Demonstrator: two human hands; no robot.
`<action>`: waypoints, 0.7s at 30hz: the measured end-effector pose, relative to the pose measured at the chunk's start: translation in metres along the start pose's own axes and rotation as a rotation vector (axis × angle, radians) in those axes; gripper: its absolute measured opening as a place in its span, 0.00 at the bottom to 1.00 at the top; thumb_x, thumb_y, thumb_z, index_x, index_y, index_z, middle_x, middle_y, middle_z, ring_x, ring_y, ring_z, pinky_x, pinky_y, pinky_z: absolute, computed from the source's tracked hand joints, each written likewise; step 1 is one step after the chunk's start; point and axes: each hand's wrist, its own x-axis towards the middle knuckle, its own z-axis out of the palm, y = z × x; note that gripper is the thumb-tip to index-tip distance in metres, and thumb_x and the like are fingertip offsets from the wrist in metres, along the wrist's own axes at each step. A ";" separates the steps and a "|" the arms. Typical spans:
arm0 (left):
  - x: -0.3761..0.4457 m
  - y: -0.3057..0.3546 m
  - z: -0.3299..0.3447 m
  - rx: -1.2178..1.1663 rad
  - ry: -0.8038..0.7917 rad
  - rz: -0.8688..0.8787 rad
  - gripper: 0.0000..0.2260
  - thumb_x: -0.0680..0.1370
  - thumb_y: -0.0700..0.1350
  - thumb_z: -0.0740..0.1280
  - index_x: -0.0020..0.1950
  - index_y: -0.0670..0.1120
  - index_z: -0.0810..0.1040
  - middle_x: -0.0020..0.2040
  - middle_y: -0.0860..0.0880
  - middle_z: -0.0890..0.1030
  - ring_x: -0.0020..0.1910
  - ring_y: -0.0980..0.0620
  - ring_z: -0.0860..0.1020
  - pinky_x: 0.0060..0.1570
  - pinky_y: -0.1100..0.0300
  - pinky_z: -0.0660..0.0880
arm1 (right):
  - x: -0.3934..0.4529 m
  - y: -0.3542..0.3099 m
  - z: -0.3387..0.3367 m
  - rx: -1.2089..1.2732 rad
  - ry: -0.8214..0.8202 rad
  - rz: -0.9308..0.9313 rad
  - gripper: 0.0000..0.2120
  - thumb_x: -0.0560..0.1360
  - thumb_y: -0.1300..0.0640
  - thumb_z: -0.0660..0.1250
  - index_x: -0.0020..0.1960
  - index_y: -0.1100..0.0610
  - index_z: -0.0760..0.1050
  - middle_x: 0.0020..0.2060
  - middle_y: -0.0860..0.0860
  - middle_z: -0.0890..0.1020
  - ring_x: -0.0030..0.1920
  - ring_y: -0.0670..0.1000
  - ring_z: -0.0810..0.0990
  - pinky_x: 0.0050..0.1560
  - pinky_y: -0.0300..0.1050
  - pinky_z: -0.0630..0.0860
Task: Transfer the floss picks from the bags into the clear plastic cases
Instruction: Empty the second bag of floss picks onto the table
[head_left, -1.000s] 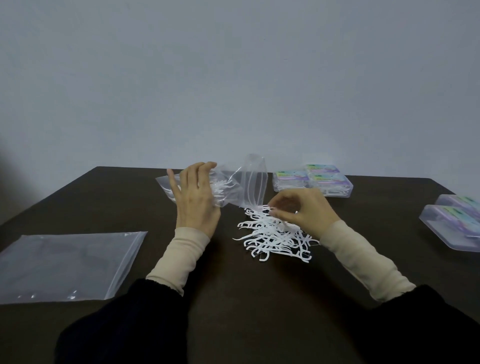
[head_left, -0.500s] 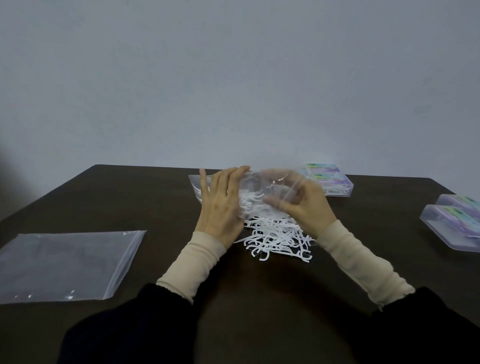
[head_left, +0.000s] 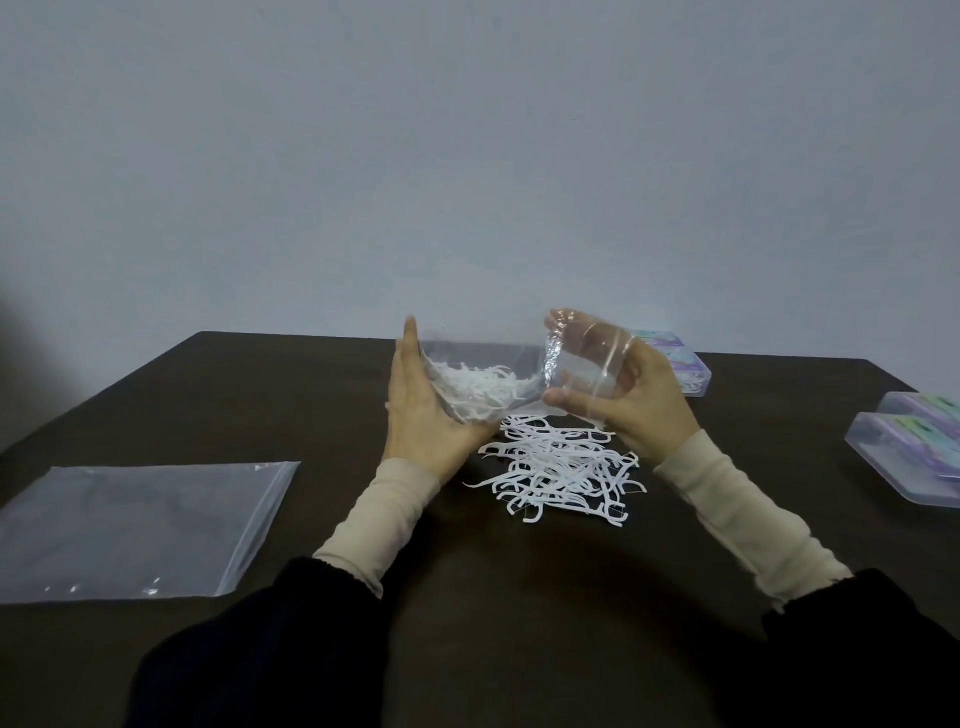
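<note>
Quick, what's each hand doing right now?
Left hand: fingers straight, cradling the bag with floss picks inside.
Right hand: gripping the bag's open end.

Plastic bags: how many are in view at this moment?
2. One bag, still holding floss picks, is held between both hands above the table's middle; the other bag lies flat at the table's left. None seems hidden.
</note>
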 end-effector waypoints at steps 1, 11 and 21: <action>0.000 -0.001 0.000 -0.024 -0.013 -0.002 0.54 0.63 0.48 0.79 0.76 0.51 0.43 0.75 0.48 0.54 0.74 0.49 0.54 0.72 0.52 0.54 | 0.000 -0.002 -0.001 -0.002 -0.007 -0.010 0.27 0.59 0.61 0.75 0.56 0.55 0.73 0.55 0.50 0.79 0.53 0.43 0.80 0.47 0.33 0.77; 0.003 -0.004 -0.002 0.051 0.056 0.082 0.46 0.62 0.43 0.79 0.74 0.54 0.58 0.55 0.46 0.57 0.46 0.54 0.65 0.53 0.84 0.56 | 0.002 0.003 -0.006 -0.116 -0.126 -0.019 0.32 0.61 0.55 0.74 0.62 0.41 0.68 0.62 0.46 0.75 0.60 0.41 0.77 0.56 0.39 0.76; 0.007 0.004 -0.010 0.433 0.138 0.166 0.51 0.64 0.24 0.68 0.74 0.57 0.46 0.60 0.50 0.52 0.49 0.44 0.72 0.49 0.53 0.76 | 0.003 0.012 -0.014 -0.153 -0.186 0.050 0.38 0.63 0.63 0.76 0.65 0.41 0.64 0.63 0.47 0.74 0.59 0.46 0.77 0.56 0.40 0.77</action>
